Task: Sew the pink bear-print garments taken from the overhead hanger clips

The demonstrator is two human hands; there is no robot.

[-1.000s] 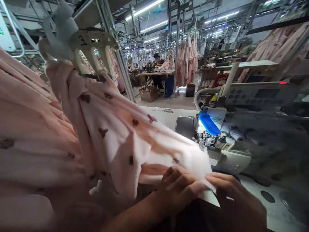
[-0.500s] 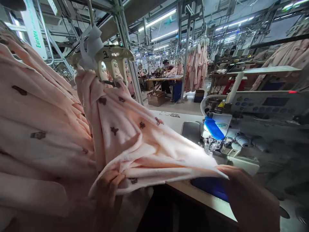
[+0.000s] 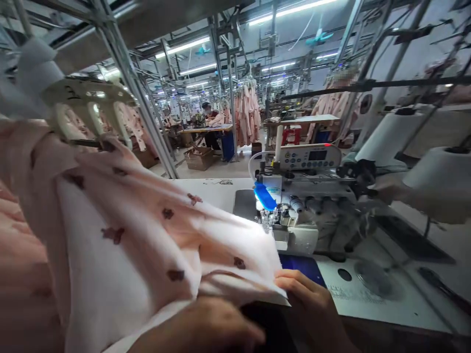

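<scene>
A pale pink fabric piece with small brown bear-like prints [image 3: 147, 225] hangs from a cream plastic hanger clamp [image 3: 91, 105] marked in black. Its lower part stretches across to the right. My right hand [image 3: 309, 299] pinches the fabric's far corner between thumb and fingers. Below the cloth's lower edge is my left hand [image 3: 206, 323], blurred by motion, so its grip on the fabric cannot be made out. Just beyond the stretched cloth stands an overlock sewing machine [image 3: 294, 191] with a blue guard [image 3: 265, 196] and a lit needle area.
The white machine table [image 3: 368, 299] extends right. Large white thread cones [image 3: 390, 132] stand beside the machine. More pink fabric hangs at far left. A metal post [image 3: 136, 93] rises behind the clamp. Farther back are a cardboard box [image 3: 198, 158], hanging pink garments [image 3: 247, 110] and a seated person [image 3: 209, 113].
My view has swung right, bringing the whole machine and the thread cones into sight. My left hand has moved right along the fabric's lower edge, towards my right hand, which keeps the corner.
</scene>
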